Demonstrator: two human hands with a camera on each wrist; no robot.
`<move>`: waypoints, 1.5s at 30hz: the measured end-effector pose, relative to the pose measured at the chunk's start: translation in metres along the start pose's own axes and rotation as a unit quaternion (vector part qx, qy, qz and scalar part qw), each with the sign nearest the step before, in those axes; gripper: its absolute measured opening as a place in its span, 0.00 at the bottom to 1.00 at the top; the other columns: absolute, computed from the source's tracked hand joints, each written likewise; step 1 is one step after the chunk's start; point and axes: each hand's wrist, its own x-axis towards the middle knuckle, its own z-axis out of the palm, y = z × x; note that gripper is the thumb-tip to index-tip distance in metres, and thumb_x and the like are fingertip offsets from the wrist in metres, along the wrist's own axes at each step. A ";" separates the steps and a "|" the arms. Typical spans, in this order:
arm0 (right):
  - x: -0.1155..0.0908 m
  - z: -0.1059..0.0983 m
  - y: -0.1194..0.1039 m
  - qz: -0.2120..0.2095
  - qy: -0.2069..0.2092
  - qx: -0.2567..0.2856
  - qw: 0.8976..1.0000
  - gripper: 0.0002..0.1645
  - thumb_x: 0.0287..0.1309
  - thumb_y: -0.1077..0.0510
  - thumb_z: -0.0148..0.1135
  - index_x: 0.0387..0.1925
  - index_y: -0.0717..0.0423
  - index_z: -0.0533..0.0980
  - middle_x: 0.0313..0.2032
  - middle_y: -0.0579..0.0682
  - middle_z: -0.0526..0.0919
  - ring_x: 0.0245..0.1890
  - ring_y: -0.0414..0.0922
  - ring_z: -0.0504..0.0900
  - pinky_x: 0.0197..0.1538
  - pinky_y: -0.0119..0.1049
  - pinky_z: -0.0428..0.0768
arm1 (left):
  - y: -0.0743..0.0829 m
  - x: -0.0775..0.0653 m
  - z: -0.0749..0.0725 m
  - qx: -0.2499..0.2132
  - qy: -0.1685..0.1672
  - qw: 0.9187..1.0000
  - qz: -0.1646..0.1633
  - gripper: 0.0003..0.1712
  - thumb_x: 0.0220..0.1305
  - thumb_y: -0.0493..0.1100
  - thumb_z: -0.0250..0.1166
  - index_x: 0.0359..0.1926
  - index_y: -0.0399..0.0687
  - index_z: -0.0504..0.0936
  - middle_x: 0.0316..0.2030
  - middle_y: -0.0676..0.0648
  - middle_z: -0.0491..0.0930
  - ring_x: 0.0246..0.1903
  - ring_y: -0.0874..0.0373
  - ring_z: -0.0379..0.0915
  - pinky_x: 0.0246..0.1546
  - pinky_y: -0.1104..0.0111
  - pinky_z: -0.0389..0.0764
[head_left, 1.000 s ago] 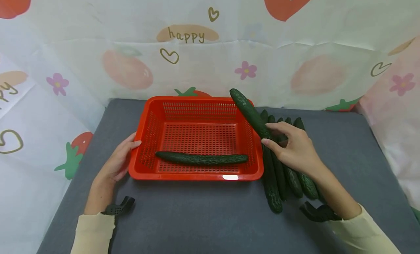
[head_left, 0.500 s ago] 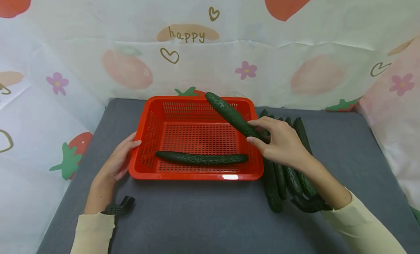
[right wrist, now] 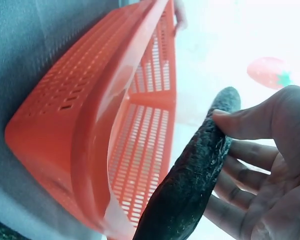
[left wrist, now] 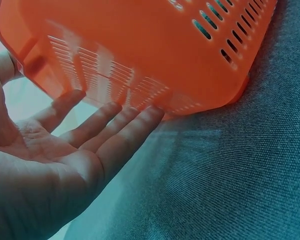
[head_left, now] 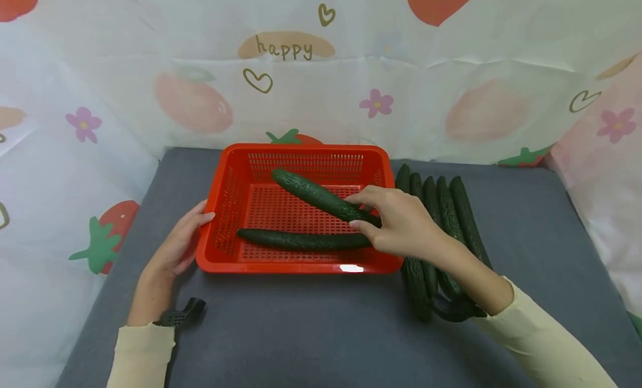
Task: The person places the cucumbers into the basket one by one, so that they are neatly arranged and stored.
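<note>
In the head view my right hand pinches a dark green cucumber near its right end, thumb on one side and fingers on the other. That cucumber slants over the inside of a red plastic basket. Lower in the basket a second cucumber lies lengthwise on the slotted bottom, its right end hidden behind my right hand. My left hand holds the basket's left side, thumb over the rim. From the left wrist, the fingers of that hand touch the outer wall.
Several more cucumbers lie side by side just right of the basket, partly under my right forearm. A grey cloth covers the table. Behind it hangs a white printed curtain.
My right hand has carried the cucumber leftward from above the row at the right to over the basket, and lowered it. The left hand keeps its place on the basket.
</note>
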 end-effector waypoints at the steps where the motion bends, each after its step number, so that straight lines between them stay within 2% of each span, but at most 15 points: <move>1: 0.001 0.001 -0.001 -0.003 -0.003 -0.003 1.000 0.26 0.64 0.53 0.73 0.63 0.52 0.82 0.58 0.51 0.88 0.49 0.49 0.88 0.30 0.36 0.81 | 0.000 0.000 0.000 0.003 0.002 1.000 0.000 0.24 0.86 0.41 0.43 0.77 0.50 0.60 0.54 0.54 0.84 0.48 0.65 0.86 0.48 0.71 0.89; 6: 0.003 0.006 -0.009 -0.012 -0.015 -0.016 1.000 0.26 0.64 0.52 0.74 0.62 0.51 0.83 0.59 0.52 0.88 0.47 0.47 0.89 0.25 0.32 0.75 | 0.001 0.000 -0.001 0.003 0.005 1.000 -0.004 0.24 0.86 0.42 0.43 0.77 0.50 0.61 0.54 0.54 0.83 0.48 0.65 0.85 0.48 0.71 0.89; 7: 0.004 0.007 -0.011 -0.015 -0.018 -0.018 1.000 0.25 0.64 0.52 0.74 0.62 0.50 0.83 0.58 0.51 0.89 0.44 0.46 0.89 0.25 0.31 0.75 | 0.001 0.000 -0.001 0.002 0.005 1.000 -0.006 0.24 0.86 0.42 0.43 0.77 0.50 0.60 0.55 0.53 0.83 0.48 0.65 0.85 0.49 0.71 0.89; 8: 0.004 0.009 -0.012 -0.017 -0.022 -0.019 0.999 0.25 0.64 0.52 0.74 0.62 0.50 0.83 0.58 0.50 0.89 0.40 0.45 0.88 0.25 0.31 0.74 | 0.001 0.000 -0.001 0.001 0.007 1.000 -0.007 0.24 0.86 0.42 0.44 0.77 0.51 0.61 0.54 0.54 0.83 0.48 0.65 0.85 0.49 0.71 0.89; 12: 0.007 0.014 -0.018 -0.029 -0.046 -0.009 0.998 0.27 0.66 0.50 0.72 0.65 0.47 0.81 0.59 0.47 0.87 0.39 0.43 0.86 0.29 0.32 0.77 | 0.001 -0.001 -0.001 -0.002 0.012 1.000 -0.011 0.24 0.86 0.42 0.44 0.76 0.52 0.61 0.55 0.54 0.83 0.49 0.65 0.85 0.49 0.71 0.89; 13: 0.007 0.014 -0.018 -0.032 -0.048 -0.004 0.998 0.28 0.67 0.50 0.72 0.66 0.46 0.80 0.59 0.47 0.86 0.41 0.43 0.87 0.31 0.32 0.79 | 0.001 0.000 -0.001 -0.003 0.013 1.000 -0.012 0.24 0.86 0.42 0.44 0.76 0.52 0.61 0.55 0.54 0.83 0.50 0.65 0.85 0.49 0.71 0.89; 15: 0.008 0.015 -0.018 -0.031 -0.040 0.008 0.999 0.31 0.67 0.48 0.72 0.69 0.46 0.78 0.61 0.47 0.85 0.52 0.44 0.87 0.36 0.35 0.84 | 0.001 0.000 0.000 -0.004 0.012 1.000 -0.012 0.24 0.86 0.42 0.44 0.76 0.51 0.61 0.55 0.54 0.83 0.49 0.65 0.85 0.49 0.71 0.89; 17: 0.009 0.015 -0.017 -0.027 -0.022 0.020 0.999 0.33 0.67 0.47 0.72 0.70 0.46 0.76 0.62 0.47 0.84 0.55 0.45 0.86 0.41 0.40 0.86 | 0.001 0.001 0.000 -0.007 0.009 1.000 -0.013 0.24 0.86 0.42 0.44 0.77 0.51 0.60 0.55 0.54 0.83 0.49 0.65 0.85 0.49 0.71 0.89; 21: 0.006 0.015 -0.011 -0.013 0.007 0.031 0.999 0.31 0.67 0.48 0.71 0.69 0.47 0.77 0.61 0.47 0.84 0.54 0.44 0.86 0.47 0.43 0.87 | 0.002 0.002 -0.001 -0.005 0.006 1.000 -0.015 0.24 0.86 0.42 0.44 0.77 0.51 0.60 0.55 0.54 0.84 0.48 0.64 0.86 0.48 0.70 0.89; 28: -0.003 0.017 0.004 -0.002 0.005 0.035 0.999 0.27 0.69 0.48 0.70 0.66 0.47 0.79 0.59 0.47 0.84 0.53 0.44 0.86 0.47 0.43 0.86 | 0.001 0.002 -0.001 -0.008 0.004 1.000 -0.010 0.24 0.86 0.42 0.44 0.76 0.51 0.61 0.54 0.54 0.85 0.47 0.64 0.86 0.48 0.70 0.89; 34: -0.013 0.016 0.020 0.010 0.005 0.062 0.998 0.25 0.70 0.50 0.69 0.65 0.48 0.79 0.59 0.48 0.84 0.53 0.47 0.88 0.54 0.50 0.87 | 0.000 0.002 -0.001 -0.007 0.002 1.000 -0.007 0.24 0.86 0.41 0.44 0.77 0.52 0.61 0.54 0.54 0.85 0.48 0.65 0.86 0.48 0.70 0.89; 37: -0.018 0.014 0.026 0.019 0.009 0.073 0.997 0.24 0.70 0.51 0.69 0.65 0.49 0.79 0.60 0.49 0.83 0.54 0.49 0.88 0.53 0.49 0.87 | 0.000 0.001 -0.001 -0.008 0.002 1.000 -0.007 0.24 0.86 0.41 0.44 0.77 0.52 0.61 0.55 0.54 0.85 0.49 0.65 0.86 0.48 0.71 0.89; 40: -0.023 0.010 0.033 0.022 0.021 0.078 0.997 0.24 0.70 0.53 0.69 0.64 0.51 0.80 0.59 0.52 0.84 0.53 0.51 0.87 0.44 0.44 0.86 | 0.001 0.002 -0.001 -0.009 0.000 1.000 -0.006 0.24 0.85 0.41 0.44 0.77 0.53 0.61 0.55 0.55 0.84 0.49 0.65 0.86 0.49 0.71 0.89; 42: -0.025 0.007 0.038 0.021 0.031 0.078 0.996 0.23 0.70 0.54 0.69 0.64 0.53 0.80 0.60 0.54 0.84 0.53 0.52 0.88 0.43 0.43 0.86 | 0.001 0.002 -0.001 -0.011 -0.003 1.000 -0.004 0.24 0.86 0.41 0.44 0.77 0.53 0.61 0.56 0.55 0.84 0.49 0.66 0.86 0.49 0.71 0.89; 45: -0.030 0.003 0.046 0.025 0.046 0.082 0.995 0.23 0.70 0.56 0.68 0.64 0.55 0.80 0.59 0.56 0.84 0.52 0.52 0.87 0.47 0.47 0.89 | 0.001 0.002 -0.001 -0.012 -0.007 1.000 -0.002 0.24 0.86 0.41 0.43 0.77 0.52 0.61 0.55 0.55 0.85 0.48 0.66 0.86 0.49 0.71 0.89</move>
